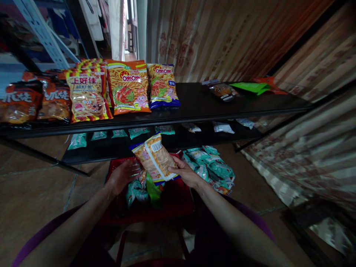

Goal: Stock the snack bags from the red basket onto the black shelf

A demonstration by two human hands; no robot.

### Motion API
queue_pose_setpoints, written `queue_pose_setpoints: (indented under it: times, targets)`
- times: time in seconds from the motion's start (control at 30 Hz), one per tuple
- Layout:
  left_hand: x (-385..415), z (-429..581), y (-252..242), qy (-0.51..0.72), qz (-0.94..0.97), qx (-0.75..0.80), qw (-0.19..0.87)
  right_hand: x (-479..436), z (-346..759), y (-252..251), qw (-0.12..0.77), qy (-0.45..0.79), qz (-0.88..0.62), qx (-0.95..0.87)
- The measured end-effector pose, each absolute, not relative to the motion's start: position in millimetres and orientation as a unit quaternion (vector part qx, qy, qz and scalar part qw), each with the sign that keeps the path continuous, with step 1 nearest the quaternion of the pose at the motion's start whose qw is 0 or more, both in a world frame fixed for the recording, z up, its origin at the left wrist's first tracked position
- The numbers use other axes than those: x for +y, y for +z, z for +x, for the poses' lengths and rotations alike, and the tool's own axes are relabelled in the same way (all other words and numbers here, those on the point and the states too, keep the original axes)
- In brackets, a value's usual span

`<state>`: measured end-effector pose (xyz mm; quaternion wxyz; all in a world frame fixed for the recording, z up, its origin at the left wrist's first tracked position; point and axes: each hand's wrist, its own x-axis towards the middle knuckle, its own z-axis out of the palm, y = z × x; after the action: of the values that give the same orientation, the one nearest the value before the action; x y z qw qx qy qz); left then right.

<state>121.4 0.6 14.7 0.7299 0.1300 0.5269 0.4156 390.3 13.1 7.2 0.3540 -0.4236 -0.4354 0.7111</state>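
- A chip bag (157, 157) is held near the middle of the frame, tilted, with its back and a barcode turned up.
- It is gripped at its lower right side by the right hand (185, 170), with the thumb laid on top.
- The left hand (125, 176) is held open just left of the bag, with no grip seen; whether the bag is touched by it cannot be told.
- Below both hands, a red stool (178, 208) is seen in the lower middle, with green-blue packs (137, 193) and a bright green pack (154, 192) on it.
- A pile of green-blue packs (213, 165) is seen right of the stool.
- A black top shelf (191, 104) is stretched across the frame.
- At its upper left, black and orange bags (19, 102), a yellow and red bag (87, 94), an orange bag (129, 89) and a blue-bottomed bag (163, 85) are lined up.
- At its right part, a brown snack pack (224, 91) and a flat green bag (253, 87) are laid.
- Small packs (139, 132) are set in a row on the lower shelf (102, 150).
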Motion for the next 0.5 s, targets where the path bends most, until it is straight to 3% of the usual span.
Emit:
queue_pose_setpoints:
  times: [0.13,0.27,0.4,0.5]
  targets:
    - [-12,119,15,0.331,0.089,0.434,0.833,6,394,14,0.359,0.484,-0.421,-0.678]
    - [-26,116,20,0.314,0.069,0.373,0.87,-5,395,21,0.31,0.291,-0.294,-0.856]
    - [-33,112,22,0.278,0.103,0.368,0.881,-8,395,23,0.301,0.156,-0.283,-0.897]
    - [-35,116,22,0.283,0.161,0.343,0.881,-4,394,17,0.333,0.12,-0.336,-0.873]
